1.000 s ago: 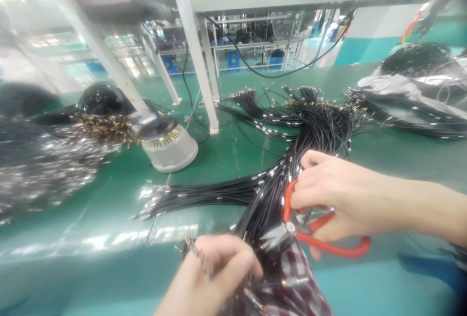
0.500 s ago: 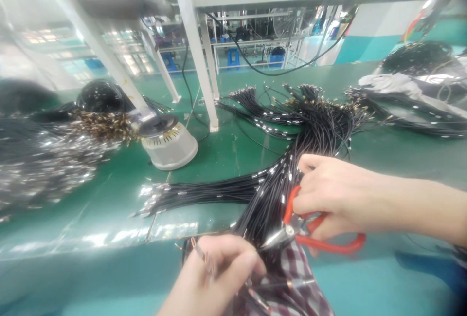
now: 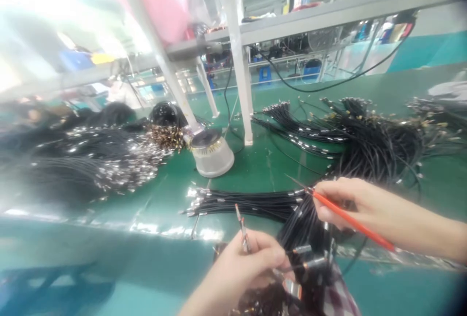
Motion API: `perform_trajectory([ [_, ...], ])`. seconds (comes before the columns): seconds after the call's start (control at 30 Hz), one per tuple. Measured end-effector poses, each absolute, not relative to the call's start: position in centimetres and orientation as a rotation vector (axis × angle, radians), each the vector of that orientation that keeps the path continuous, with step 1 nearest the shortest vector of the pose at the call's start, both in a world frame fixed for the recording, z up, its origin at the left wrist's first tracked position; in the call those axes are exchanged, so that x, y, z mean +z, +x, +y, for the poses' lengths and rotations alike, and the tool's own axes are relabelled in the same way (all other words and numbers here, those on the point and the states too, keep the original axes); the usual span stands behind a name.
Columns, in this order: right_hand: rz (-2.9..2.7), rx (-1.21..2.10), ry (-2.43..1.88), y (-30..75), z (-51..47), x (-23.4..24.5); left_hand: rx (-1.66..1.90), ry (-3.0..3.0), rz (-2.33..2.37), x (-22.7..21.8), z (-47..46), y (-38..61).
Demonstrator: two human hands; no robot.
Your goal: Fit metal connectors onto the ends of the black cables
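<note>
My left hand (image 3: 255, 260) is closed at the lower middle, over the table's front edge. It pinches a thin cable end (image 3: 242, 228) with a metallic, copper-coloured tip pointing up. More cable ends with silvery sleeves (image 3: 314, 262) stick out to the right of the fingers. My right hand (image 3: 345, 201) grips red-handled scissors (image 3: 359, 228), now seen edge-on, their narrow blades pointing up and left. A large bundle of black cables (image 3: 375, 155) with white tags lies behind and below the right hand. Another branch of the cables (image 3: 248, 201) stretches left across the table.
A pale round tub with a dark top (image 3: 213, 158) stands by the white shelf posts (image 3: 239, 63). Piles of black cables with shiny ends (image 3: 120, 160) cover the left side of the green table (image 3: 262, 170). A loose black cord (image 3: 314, 89) hangs beneath the shelf.
The view has swung left, so the table things sit further right. The scissors have turned from loops showing to edge-on, blades away from my left hand. The cable tip now points up more clearly.
</note>
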State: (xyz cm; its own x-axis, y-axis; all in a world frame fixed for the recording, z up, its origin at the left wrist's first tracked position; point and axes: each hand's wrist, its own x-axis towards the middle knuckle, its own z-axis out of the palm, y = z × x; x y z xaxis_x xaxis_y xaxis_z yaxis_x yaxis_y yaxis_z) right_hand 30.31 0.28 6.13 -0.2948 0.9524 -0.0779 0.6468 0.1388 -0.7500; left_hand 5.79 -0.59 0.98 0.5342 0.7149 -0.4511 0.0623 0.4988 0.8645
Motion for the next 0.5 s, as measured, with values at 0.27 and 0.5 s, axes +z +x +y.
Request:
perform_trajectory([
  [0.27,-1.789,1.3,-1.337,25.4,2.1,8.6,0.395,0.939,0.912,0.5,0.3,5.5],
  [0.5,-1.622,1.552,-1.112,20.7,3.3,8.4,0.376,0.929,0.8,-0.2,1.5,4.4],
])
